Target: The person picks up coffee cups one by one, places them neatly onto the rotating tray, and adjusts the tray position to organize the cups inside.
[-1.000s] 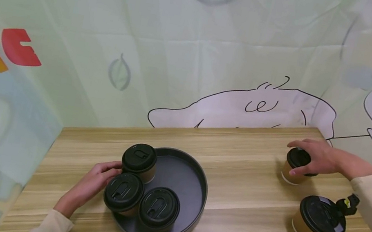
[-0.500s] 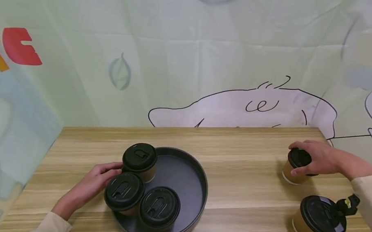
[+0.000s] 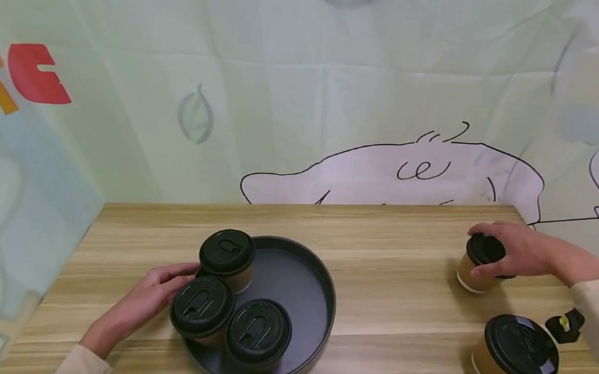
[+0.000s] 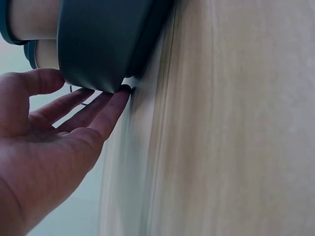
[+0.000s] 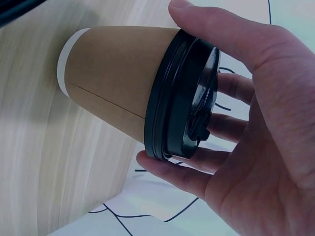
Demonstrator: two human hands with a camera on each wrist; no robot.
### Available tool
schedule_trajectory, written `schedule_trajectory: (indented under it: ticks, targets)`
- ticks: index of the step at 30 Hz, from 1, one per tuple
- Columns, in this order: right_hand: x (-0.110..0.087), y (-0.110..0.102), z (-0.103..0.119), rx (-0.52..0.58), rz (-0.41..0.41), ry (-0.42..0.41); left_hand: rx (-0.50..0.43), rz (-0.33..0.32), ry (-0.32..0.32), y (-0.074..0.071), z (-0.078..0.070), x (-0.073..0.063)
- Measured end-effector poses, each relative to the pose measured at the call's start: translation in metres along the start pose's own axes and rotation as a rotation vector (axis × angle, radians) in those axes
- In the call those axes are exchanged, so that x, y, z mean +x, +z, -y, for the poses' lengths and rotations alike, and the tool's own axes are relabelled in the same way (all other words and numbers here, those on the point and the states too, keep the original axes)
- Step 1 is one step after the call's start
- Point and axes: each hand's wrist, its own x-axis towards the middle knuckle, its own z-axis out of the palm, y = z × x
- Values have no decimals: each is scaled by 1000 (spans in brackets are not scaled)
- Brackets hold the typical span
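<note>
My right hand (image 3: 523,250) holds a brown paper coffee cup (image 5: 118,73) by its black lid (image 5: 177,103), thumb on one side and fingers on the other. That cup stands upright near the table's far right corner. At left, a round dark grey tray (image 3: 311,289) carries three more lidded coffee cups: a rear cup (image 3: 227,254), a left cup (image 3: 201,307) and a front cup (image 3: 258,333). My left hand (image 3: 151,294) lies against the tray's left side. In the left wrist view its thumb is by the rim and its extended fingertips touch the outer wall (image 4: 103,44) low down.
Another lidded coffee cup (image 3: 517,352) stands on the wooden table (image 3: 383,362), nearer than the held one. Close beside it shows a small black device (image 3: 565,325) at the right sleeve. A printed cloth backdrop (image 3: 230,101) hangs behind the table's far edge.
The right hand and its cup have shifted very slightly away and to the right; the black device now shows apart from the nearer cup's lid. The left hand and tray stay put.
</note>
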Motion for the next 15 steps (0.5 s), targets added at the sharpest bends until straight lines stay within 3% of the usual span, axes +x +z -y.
schedule_trajectory:
  ticks: [8,15]
  targets:
    - [2,-9,4,-26,-24,-33,17,27,40,-3,4,-13]
    - [6,-16,10,-24,-21,-53,8,29,33,-2,6,-23]
